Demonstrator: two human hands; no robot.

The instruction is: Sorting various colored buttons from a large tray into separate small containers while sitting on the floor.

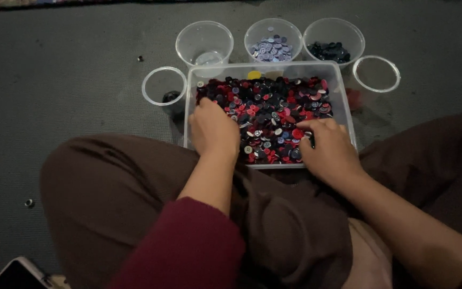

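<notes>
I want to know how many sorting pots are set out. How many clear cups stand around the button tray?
5: three behind the tray, namely left, middle and right; one at its left side; one at its right side.

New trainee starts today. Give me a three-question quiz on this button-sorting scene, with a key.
1. True or false: both hands, left hand and right hand, rest in the clear bin of mixed buttons.
2. How many clear cups stand around the bin's far side?
A. three
B. five
C. seven
3. Which cup holds the pale lilac buttons: the left, middle or right one of the back row?

Key
1. True.
2. B: three in the back row, one at each side. The left back cup looks almost empty; the right back cup holds dark buttons.
3. The middle cup.
</notes>
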